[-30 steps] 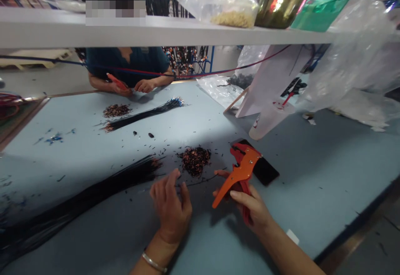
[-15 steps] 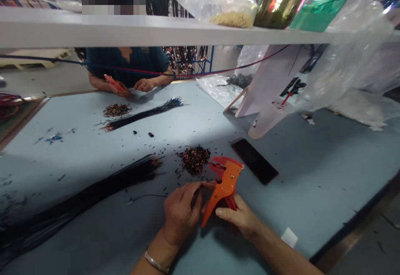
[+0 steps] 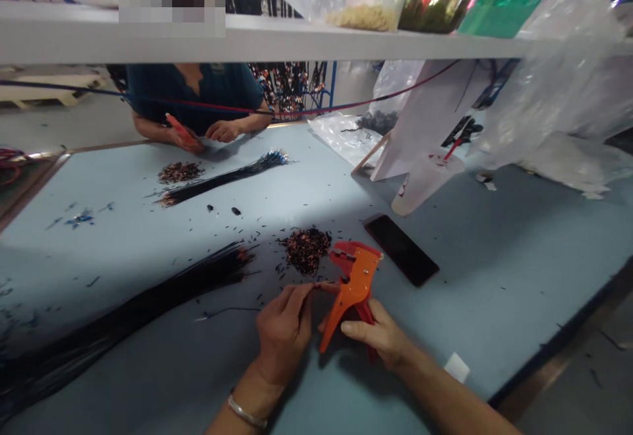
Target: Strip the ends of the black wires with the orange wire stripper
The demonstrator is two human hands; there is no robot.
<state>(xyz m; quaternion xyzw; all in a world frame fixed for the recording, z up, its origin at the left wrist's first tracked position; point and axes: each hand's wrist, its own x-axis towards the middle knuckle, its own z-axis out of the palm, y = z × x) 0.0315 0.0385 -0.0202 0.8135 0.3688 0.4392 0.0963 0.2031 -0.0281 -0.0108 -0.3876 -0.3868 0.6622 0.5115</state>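
Note:
My right hand (image 3: 380,336) is wrapped round the handles of an orange and red wire stripper (image 3: 360,277), its jaws pointing up and to the left. Beside it my left hand (image 3: 284,323) is closed, index finger stretched toward the stripper's jaws. A thin black wire (image 3: 232,309) with a blue end runs across the table into my left hand; its other end is hidden by the fingers. Just beyond the tool lies a heap of black and copper-coloured wire scraps (image 3: 305,252). A thick bundle of black wires (image 3: 148,310) stretches along the left.
A phone (image 3: 401,249) lies right of the stripper, near a tilted plastic cup (image 3: 428,181). Across the table (image 3: 475,277), a co-worker's hand holds a red tool (image 3: 180,133) near another wire bundle (image 3: 222,180). A white shelf (image 3: 277,46) spans above, with cables hanging below it.
The view has shifted slightly. My left hand has moved a little away from the stripper's handle, with its index finger straighter. My right hand keeps its grip on the wire stripper.

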